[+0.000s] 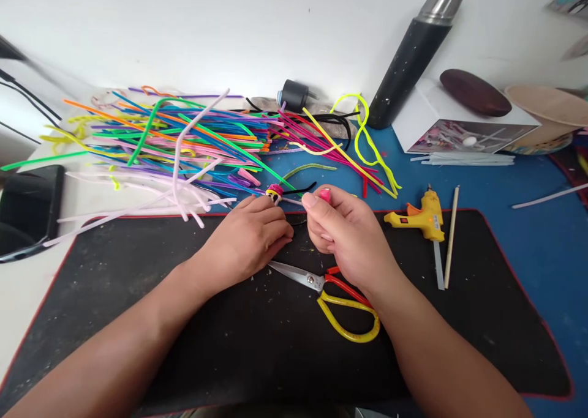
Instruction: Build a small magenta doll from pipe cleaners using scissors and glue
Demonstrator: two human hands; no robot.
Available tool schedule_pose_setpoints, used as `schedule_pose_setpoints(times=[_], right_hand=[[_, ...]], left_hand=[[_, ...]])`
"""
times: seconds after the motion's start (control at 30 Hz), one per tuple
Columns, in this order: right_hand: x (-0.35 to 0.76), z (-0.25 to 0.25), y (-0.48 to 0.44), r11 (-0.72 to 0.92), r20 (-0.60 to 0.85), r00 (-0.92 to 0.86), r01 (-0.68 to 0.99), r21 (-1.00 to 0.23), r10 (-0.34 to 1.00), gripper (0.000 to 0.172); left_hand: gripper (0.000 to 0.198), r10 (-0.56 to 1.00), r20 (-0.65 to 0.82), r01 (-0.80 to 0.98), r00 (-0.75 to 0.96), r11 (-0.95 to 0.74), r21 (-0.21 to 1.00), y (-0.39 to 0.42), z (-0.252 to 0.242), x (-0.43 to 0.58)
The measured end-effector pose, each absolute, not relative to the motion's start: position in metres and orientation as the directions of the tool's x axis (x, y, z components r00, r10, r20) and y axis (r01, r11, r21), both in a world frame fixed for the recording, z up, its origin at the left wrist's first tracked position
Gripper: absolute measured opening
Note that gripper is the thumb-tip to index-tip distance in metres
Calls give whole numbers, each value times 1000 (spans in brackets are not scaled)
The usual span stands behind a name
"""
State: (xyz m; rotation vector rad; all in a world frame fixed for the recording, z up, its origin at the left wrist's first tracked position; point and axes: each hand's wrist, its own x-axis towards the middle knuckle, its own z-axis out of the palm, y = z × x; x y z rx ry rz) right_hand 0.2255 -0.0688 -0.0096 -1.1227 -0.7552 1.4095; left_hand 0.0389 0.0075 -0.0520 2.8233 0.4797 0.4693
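Observation:
My left hand [250,237] is closed around a small figure [274,193] with a pink top and a pale face, of which only the upper part shows above the fingers. A black pipe cleaner [299,190] sticks out to the right of the figure. Just to the right, my right hand [337,225] is raised with its fingers curled, pinching a small pink piece [324,194] between thumb and forefinger. Scissors [349,302] with red and yellow handles lie on the black mat [275,357] below both hands, blades pointing left.
Many coloured pipe cleaners [193,133] lie behind the mat. At the right are a yellow glue gun [425,215] and a thin stick [452,237]. A black flask [408,63] leans by a white box [413,112]; a phone [31,207] is at the left.

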Motion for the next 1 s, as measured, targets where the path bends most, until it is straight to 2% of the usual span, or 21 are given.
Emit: schedule_pose_setpoints(times=[0.33, 0.53, 0.8, 1.0], right_hand=[[226, -12, -70, -183, -212, 62, -306, -934, 975, 52], [226, -15, -71, -176, -199, 54, -288, -941, 979, 51], [227, -14, -72, -175, -197, 57, -265, -948, 979, 51], [225, -12, -72, -196, -216, 43, -283, -939, 975, 54]], left_hand=[[21, 374, 263, 243, 889, -873, 422, 10, -43, 36], [15, 384, 239, 263, 892, -870, 418, 8, -44, 38], [10, 517, 236, 331, 823, -774, 540, 12, -37, 31], [18, 530, 171, 395, 831, -777, 490, 21, -31, 22]])
